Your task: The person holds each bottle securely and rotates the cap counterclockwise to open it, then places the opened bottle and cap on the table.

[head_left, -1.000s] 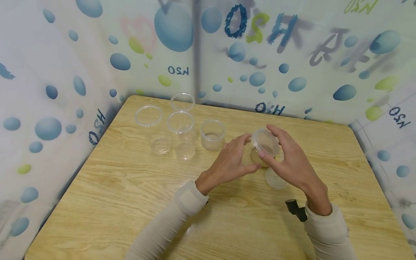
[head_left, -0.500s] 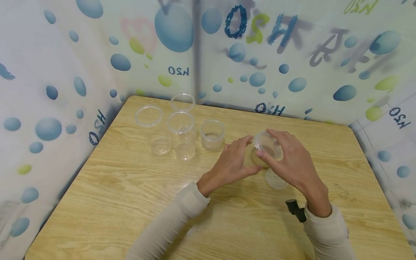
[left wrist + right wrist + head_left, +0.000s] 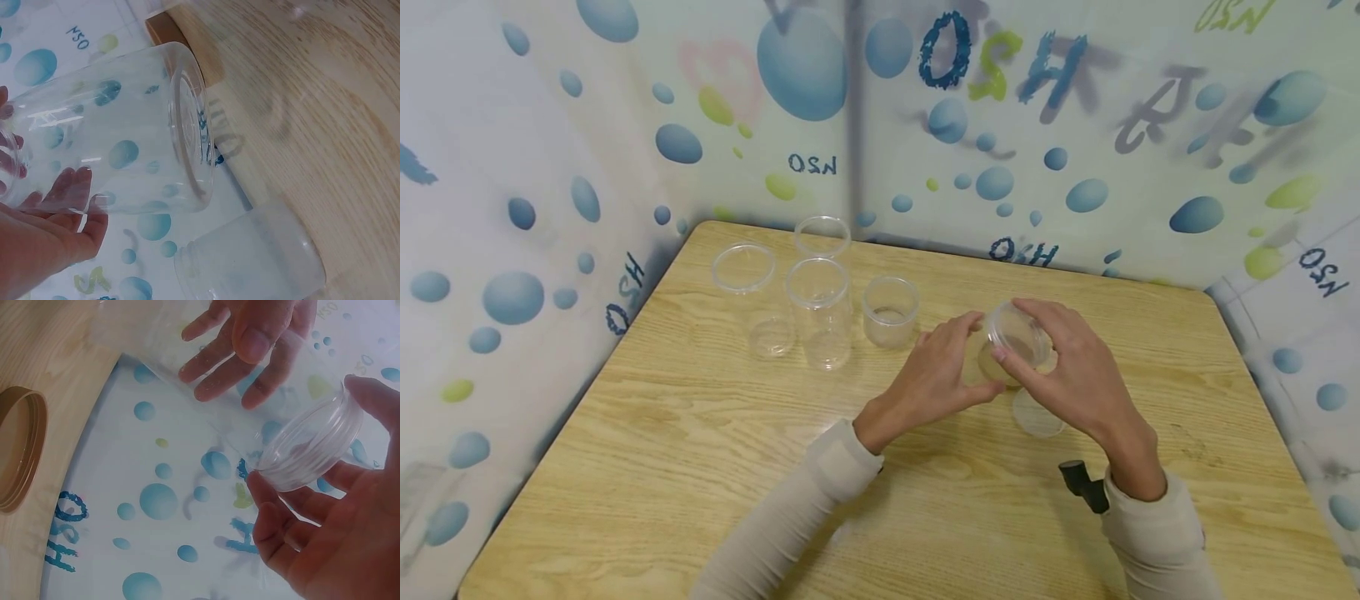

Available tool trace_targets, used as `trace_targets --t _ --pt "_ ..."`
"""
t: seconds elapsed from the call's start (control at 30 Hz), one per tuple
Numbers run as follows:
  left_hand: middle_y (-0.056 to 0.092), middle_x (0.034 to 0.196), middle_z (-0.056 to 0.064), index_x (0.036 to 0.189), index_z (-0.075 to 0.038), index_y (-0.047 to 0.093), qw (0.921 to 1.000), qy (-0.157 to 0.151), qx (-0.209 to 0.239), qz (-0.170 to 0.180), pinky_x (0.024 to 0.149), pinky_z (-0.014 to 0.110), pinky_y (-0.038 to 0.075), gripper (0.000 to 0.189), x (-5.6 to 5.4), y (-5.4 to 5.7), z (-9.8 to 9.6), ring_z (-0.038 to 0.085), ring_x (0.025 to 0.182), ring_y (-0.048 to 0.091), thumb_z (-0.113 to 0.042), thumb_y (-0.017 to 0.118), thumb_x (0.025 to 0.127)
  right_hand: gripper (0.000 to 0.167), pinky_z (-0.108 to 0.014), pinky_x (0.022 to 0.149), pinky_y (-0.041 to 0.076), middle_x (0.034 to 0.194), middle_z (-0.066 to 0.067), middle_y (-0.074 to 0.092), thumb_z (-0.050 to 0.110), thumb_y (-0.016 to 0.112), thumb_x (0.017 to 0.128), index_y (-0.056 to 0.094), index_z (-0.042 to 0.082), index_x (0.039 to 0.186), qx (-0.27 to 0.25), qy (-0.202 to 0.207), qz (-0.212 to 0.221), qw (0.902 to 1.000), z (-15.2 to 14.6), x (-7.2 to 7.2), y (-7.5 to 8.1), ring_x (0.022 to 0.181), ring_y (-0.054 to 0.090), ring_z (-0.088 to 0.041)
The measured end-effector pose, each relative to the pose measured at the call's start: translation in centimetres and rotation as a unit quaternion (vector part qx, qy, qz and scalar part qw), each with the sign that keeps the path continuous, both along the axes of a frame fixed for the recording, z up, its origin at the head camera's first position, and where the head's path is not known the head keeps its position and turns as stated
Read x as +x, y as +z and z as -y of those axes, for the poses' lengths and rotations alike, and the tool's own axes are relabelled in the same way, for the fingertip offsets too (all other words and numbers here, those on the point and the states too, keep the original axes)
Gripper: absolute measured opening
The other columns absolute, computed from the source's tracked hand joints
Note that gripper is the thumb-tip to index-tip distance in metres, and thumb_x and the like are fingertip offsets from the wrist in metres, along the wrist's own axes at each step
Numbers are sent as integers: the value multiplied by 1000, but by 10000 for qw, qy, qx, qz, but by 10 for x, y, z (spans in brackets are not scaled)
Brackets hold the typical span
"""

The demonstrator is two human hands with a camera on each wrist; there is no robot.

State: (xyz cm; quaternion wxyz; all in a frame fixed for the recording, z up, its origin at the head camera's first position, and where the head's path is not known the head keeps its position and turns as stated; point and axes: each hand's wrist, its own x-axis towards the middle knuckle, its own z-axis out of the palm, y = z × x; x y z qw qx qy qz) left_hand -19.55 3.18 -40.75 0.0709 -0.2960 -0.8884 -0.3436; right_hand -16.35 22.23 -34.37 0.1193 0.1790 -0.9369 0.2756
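Both hands hold a clear plastic jar (image 3: 1017, 327), tilted with its round mouth toward the head camera. My left hand (image 3: 928, 371) grips the jar's side, its fingers spread along the wall. Thumb and fingers of my right hand (image 3: 1078, 375) pinch the ridged rim (image 3: 312, 447) from opposite sides. In the left wrist view the jar's base (image 3: 190, 128) points away from my left hand (image 3: 50, 244). I see no contents through its clear walls. A brown lid (image 3: 22, 447) lies on the table in the right wrist view.
Left of my hands, clear jars stand upright: a short one (image 3: 891, 312), a tall one (image 3: 818, 312) and others behind it. Close below the held jar, a round translucent piece (image 3: 1037, 414) lies on the wooden table (image 3: 700, 467). Patterned walls (image 3: 910, 125) border the table.
The right hand and the jar's mouth have come slightly down over the first half second. Since then both hands and the jar have barely moved.
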Motion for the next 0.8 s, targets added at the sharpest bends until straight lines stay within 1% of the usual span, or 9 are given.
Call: trace_targets --t 0.07,0.2,0.3,0.4,0.53,0.6,0.8 --pt "58 134 6 147 -7 37 10000 5 14 32 98 49 44 89 0 0 0 20 124 54 -47 79 80 58 -60 85 48 142 -15 53 36 70 92 53 11 141 -61 70 -1 10000 -1 0 0 125 51 -37" --pt "58 135 6 147 -7 36 10000 15 28 76 98 49 44 89 1 1 0 19 125 54 -47 79 80 57 -52 78 51 142 -13 53 32 71 92 52 14 142 -187 208 -32 9996 -2 0 0 119 53 -33" --pt "58 135 7 147 -7 36 10000 0 52 83 97 49 44 89 1 1 0 19 125 54 -46 79 80 57 -48 76 49 142 -12 53 28 72 91 51 15 143 -285 315 -73 9991 -2 0 0 117 53 -31" --pt "58 135 7 147 -7 35 9999 -36 99 111 97 49 44 89 1 1 1 19 125 54 -45 80 80 58 -47 76 48 143 -11 52 24 73 90 51 15 143 -360 403 -111 9985 -2 0 0 119 53 -30" --pt "58 135 8 147 -6 35 9998 -80 159 118 98 48 44 89 1 2 1 20 125 54 -45 80 80 59 -51 79 49 145 -10 50 21 74 89 51 15 143 -481 473 -107 9977 -2 0 0 124 50 -31" --pt "58 135 8 147 -6 35 9997 -95 186 89 97 47 44 89 0 2 2 20 125 54 -45 80 80 59 -54 83 48 146 -10 50 19 74 89 51 15 143 -544 519 -94 9971 -2 -1 -1 128 48 -33" --pt "58 136 7 146 -7 35 9995 -148 270 15 97 46 45 88 0 3 3 18 125 55 -45 79 80 61 -61 94 42 149 -8 47 13 74 87 52 15 143 -739 725 -104 9946 -3 -1 -2 136 43 -33"
